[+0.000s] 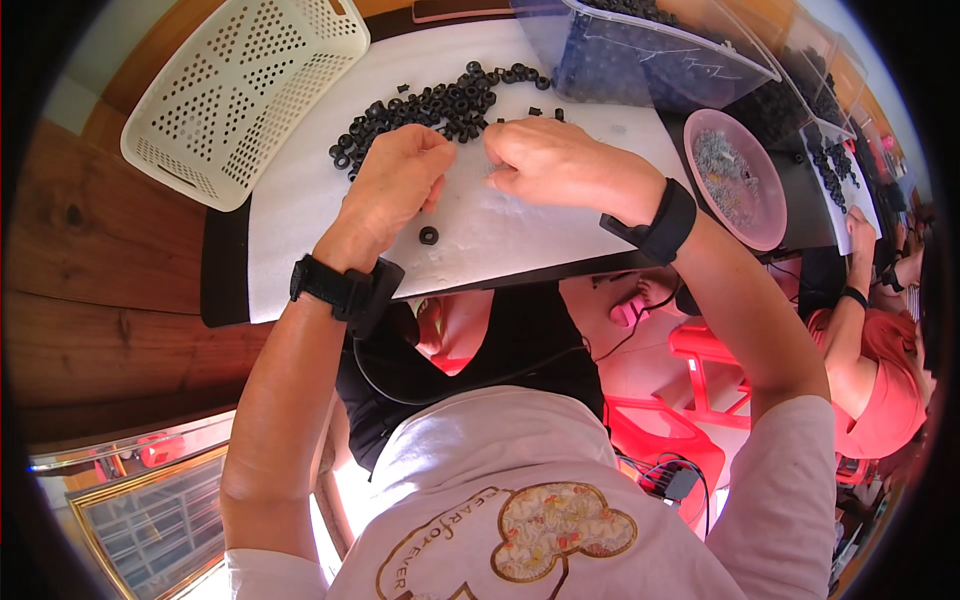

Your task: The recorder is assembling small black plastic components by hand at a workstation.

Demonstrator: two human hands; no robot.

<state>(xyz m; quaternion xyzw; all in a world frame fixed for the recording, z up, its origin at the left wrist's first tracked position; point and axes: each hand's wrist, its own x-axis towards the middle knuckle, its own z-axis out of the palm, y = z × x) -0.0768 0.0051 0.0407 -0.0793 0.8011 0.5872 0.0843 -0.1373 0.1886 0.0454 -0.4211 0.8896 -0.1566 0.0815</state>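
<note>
Both of my hands are over the white sheet on the table, a short gap between their fingertips. My left hand has its fingers curled into a pinch, right at the near side of a heap of small black rings. To its right, my right hand is also closed, thumb against the bent fingers. Whatever either hand pinches is hidden or too small to name. One loose black ring lies below my left hand. A few small black pieces lie just beyond my right hand.
A white perforated basket stands at the far left. Clear plastic bins with black parts are at the back right. A pink bowl of small metallic pieces sits on the right. Beyond it, another person's hand is near black parts.
</note>
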